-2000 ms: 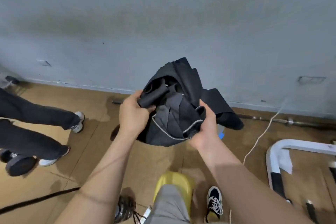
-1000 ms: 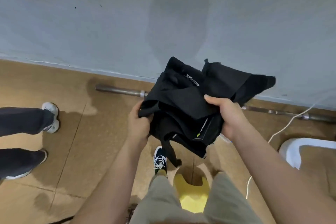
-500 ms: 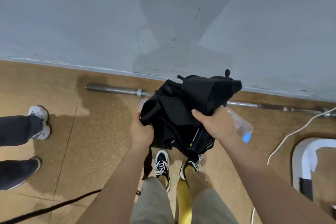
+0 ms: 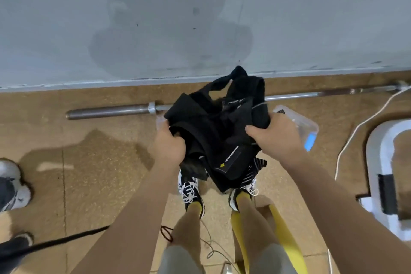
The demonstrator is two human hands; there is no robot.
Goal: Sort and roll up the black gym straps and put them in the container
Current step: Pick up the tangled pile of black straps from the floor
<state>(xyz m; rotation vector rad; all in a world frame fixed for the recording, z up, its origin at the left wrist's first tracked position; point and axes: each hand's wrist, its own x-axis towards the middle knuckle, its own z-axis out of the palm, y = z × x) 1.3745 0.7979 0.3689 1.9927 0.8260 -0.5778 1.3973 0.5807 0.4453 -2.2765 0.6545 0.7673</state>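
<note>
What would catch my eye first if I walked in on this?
A tangled bundle of black straps, gripped by the left hand and the right hand, fills the middle of the view. Behind it a long steel barbell lies on the floor along the wall, and a clear plastic container shows just past the right hand.

The light is soft and not very bright. It comes from behind the person, for a big dim shadow falls on the wall (image 4: pixel 169 35) at 12 o'clock and a darker one lies on the floor (image 4: pixel 95 162) at 9 o'clock. The straps (image 4: pixel 213 131) are so black that their folds hardly show. The bar (image 4: pixel 106 111) looks bent, since the wide lens curves things near the edges. The whole picture is a bit fuzzy.
</note>
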